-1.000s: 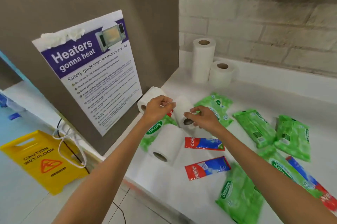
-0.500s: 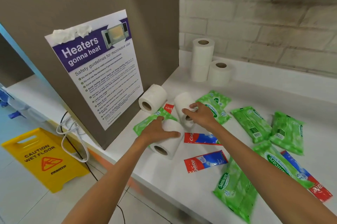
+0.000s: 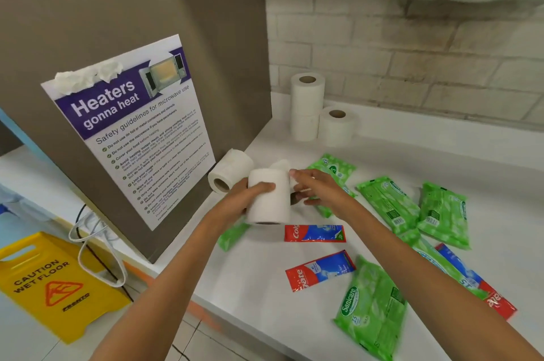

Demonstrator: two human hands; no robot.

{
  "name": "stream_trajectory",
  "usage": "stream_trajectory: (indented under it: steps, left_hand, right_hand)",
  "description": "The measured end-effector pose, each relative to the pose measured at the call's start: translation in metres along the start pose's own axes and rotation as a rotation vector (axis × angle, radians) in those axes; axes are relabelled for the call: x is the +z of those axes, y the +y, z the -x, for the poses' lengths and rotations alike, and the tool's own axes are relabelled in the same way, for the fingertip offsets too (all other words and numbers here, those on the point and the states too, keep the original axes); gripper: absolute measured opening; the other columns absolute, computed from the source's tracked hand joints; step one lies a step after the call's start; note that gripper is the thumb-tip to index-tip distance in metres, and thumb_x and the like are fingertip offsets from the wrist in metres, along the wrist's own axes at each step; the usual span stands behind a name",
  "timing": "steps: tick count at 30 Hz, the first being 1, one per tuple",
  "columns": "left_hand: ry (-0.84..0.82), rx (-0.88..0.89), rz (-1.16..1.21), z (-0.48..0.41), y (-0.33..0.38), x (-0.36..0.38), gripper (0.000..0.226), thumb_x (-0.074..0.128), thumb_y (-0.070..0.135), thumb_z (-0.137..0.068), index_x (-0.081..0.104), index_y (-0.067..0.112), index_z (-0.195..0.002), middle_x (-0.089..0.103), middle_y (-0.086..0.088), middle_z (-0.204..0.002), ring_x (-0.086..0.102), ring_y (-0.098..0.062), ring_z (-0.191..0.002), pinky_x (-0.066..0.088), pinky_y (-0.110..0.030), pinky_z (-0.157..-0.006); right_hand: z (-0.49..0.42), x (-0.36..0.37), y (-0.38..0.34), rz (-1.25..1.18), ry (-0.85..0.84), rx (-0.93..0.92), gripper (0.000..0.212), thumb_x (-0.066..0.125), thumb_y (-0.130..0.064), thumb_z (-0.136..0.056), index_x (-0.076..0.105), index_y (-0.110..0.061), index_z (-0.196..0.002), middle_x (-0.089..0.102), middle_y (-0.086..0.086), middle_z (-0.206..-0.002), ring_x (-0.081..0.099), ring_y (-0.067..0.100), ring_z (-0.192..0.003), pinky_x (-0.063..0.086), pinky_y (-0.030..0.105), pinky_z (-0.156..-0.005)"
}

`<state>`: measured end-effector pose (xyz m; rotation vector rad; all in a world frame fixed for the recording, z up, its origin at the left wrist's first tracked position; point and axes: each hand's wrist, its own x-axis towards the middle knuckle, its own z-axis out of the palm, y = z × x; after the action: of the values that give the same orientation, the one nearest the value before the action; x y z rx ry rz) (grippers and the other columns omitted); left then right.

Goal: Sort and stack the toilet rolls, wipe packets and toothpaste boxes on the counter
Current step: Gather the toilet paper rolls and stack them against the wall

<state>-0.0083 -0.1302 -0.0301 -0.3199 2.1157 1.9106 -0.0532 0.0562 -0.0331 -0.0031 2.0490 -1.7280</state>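
White counter (image 3: 382,160), strewn with wipe packets and toothpaste boxes. Behind them, against the wall: stacked rolls (image 3: 306,107). Nearer than that stack, lifted upright off the counter: one roll (image 3: 269,196), clasped round its side by left hand (image 3: 241,199). Beside it, right hand (image 3: 316,188) curled on a second roll, mostly hidden. Probably light, soft, crushable; best gripped gently round the sides.

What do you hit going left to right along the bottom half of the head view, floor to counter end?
Yellow wet-floor caution sign → looped white cable → white toilet roll held in the left hand → nearer red-and-blue toothpaste box → big green wipe packet at the counter's front edge → red-and-blue toothpaste box by the right forearm.
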Motion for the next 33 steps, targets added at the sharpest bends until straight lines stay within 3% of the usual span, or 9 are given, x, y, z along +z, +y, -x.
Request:
stream_trajectory:
  steps: [3, 6, 9, 16, 19, 22, 27, 33]
  left_hand:
    - [-0.081, 0.055, 0.13, -0.008, 0.021, 0.007, 0.063, 0.071, 0.04, -0.061, 0.058, 0.016, -0.118, 0.069, -0.005, -0.112, 0.062, -0.022, -0.109, 0.047, -0.042, -0.098]
    - [-0.122, 0.09, 0.135, -0.016, 0.037, 0.02, 0.052, 0.068, 0.037, -0.063, 0.06, 0.018, -0.11, 0.069, -0.002, -0.103, 0.062, -0.021, -0.102, 0.048, -0.041, -0.093]
    - [-0.149, 0.094, 0.128, -0.027, 0.05, 0.036, 0.047, 0.062, 0.037, -0.067, 0.057, 0.019, -0.11, 0.064, -0.003, -0.104, 0.059, -0.019, -0.098, 0.048, -0.034, -0.081]
    - [-0.202, 0.118, 0.134, -0.063, 0.071, 0.061, 0.049, 0.059, 0.038, -0.076, 0.054, 0.013, -0.118, 0.063, -0.005, -0.111, 0.06, -0.02, -0.102, 0.048, -0.037, -0.089]
    - [-0.136, 0.154, 0.09, -0.08, 0.081, 0.066, 0.036, 0.055, 0.035, -0.089, 0.051, 0.016, -0.119, 0.06, -0.002, -0.113, 0.057, -0.015, -0.103, 0.046, -0.028, -0.08]
    - [-0.02, 0.182, 0.002, -0.096, 0.084, 0.062, 0.051, 0.057, 0.038, -0.088, 0.043, 0.018, -0.133, 0.053, -0.001, -0.125, 0.05, -0.016, -0.117, 0.041, -0.029, -0.094]
    - [0.061, 0.215, -0.005, -0.112, 0.079, 0.051, 0.047, 0.058, 0.031, -0.089, 0.043, 0.019, -0.131, 0.055, 0.002, -0.114, 0.053, -0.015, -0.11, 0.042, -0.034, -0.1]
    - [0.119, 0.219, 0.053, -0.127, 0.07, 0.039, 0.041, 0.059, 0.023, -0.089, 0.045, 0.021, -0.127, 0.056, -0.005, -0.116, 0.055, -0.015, -0.104, 0.044, -0.032, -0.094]
  right_hand:
    - [0.007, -0.007, -0.004, -0.075, -0.16, 0.006, 0.051, 0.057, -0.049, -0.085, 0.051, -0.017, -0.124, 0.064, 0.006, -0.109, 0.064, 0.018, -0.09, 0.05, 0.029, -0.085]
    - [0.008, -0.014, -0.009, -0.147, -0.214, -0.033, 0.048, 0.058, -0.04, -0.088, 0.05, -0.013, -0.127, 0.065, 0.009, -0.118, 0.066, 0.025, -0.099, 0.055, 0.027, -0.079]
    - [0.004, -0.025, -0.016, -0.146, -0.152, -0.053, 0.049, 0.062, -0.034, -0.086, 0.051, -0.011, -0.128, 0.066, 0.008, -0.116, 0.064, 0.022, -0.103, 0.055, 0.028, -0.08]
    - [-0.016, -0.059, -0.029, -0.088, -0.042, -0.067, 0.04, 0.065, -0.029, -0.085, 0.053, -0.016, -0.121, 0.067, 0.0, -0.107, 0.063, 0.016, -0.098, 0.053, 0.029, -0.077]
    - [-0.034, -0.074, -0.034, -0.019, 0.073, -0.1, 0.049, 0.071, -0.028, -0.08, 0.054, -0.015, -0.124, 0.065, 0.005, -0.118, 0.062, 0.02, -0.104, 0.052, 0.032, -0.08]
    - [-0.057, -0.091, -0.041, -0.018, 0.282, -0.144, 0.062, 0.078, -0.028, -0.073, 0.051, -0.011, -0.126, 0.063, 0.006, -0.122, 0.061, 0.019, -0.103, 0.053, 0.029, -0.08]
    - [-0.103, -0.12, -0.056, 0.129, 0.627, -0.162, 0.071, 0.081, -0.039, -0.065, 0.049, -0.014, -0.124, 0.061, 0.001, -0.119, 0.058, 0.019, -0.108, 0.048, 0.032, -0.092]
    - [-0.152, -0.135, -0.072, 0.129, 0.727, -0.221, 0.08, 0.082, -0.033, -0.066, 0.042, -0.013, -0.131, 0.057, 0.004, -0.13, 0.055, 0.024, -0.118, 0.047, 0.036, -0.096]
